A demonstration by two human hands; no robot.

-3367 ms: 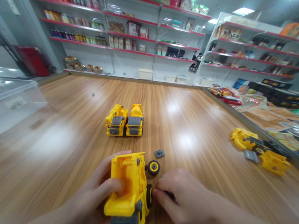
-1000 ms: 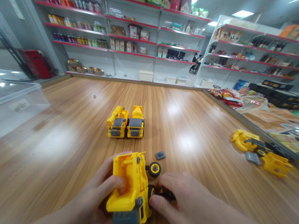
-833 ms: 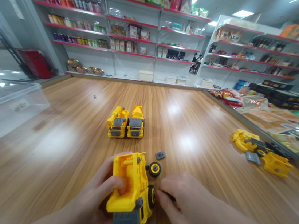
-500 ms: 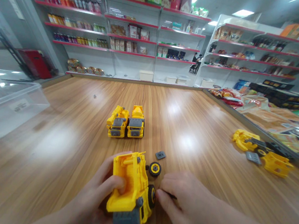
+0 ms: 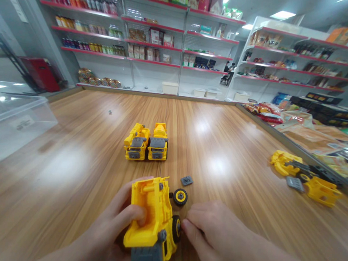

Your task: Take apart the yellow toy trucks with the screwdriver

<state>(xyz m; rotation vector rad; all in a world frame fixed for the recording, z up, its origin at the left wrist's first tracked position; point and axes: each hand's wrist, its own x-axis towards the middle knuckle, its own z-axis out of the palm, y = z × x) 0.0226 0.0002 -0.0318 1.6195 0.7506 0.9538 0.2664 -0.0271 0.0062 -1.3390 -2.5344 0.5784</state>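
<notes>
My left hand (image 5: pixel 117 221) is wrapped round a yellow toy dump truck (image 5: pixel 150 213), its thumb inside the tipper bed. The truck is tilted, with its grey cab front facing me and a black wheel (image 5: pixel 176 229) on its right side. Against that wheel rest the closed fingertips of my right hand (image 5: pixel 214 234); whatever they grip is hidden by the fingers. Just beyond the truck lies a loose wheel pair (image 5: pixel 180 197) with yellow hubs, partly covered by the truck. A small grey plate (image 5: pixel 187 180) lies flat on the wooden table behind it.
Two yellow toy trucks, a crane truck (image 5: pixel 137 142) and a mixer truck (image 5: pixel 158 142), stand side by side farther back. Yellow toy parts (image 5: pixel 321 190) lie at the right edge. A clear plastic bin (image 5: pixel 11 126) stands at left. A tiny piece (image 5: pixel 110 112) sits far left.
Both hands and the truck stay almost in place. My right hand has turned slightly, and a dark bit that showed between its fingers is now hidden.
</notes>
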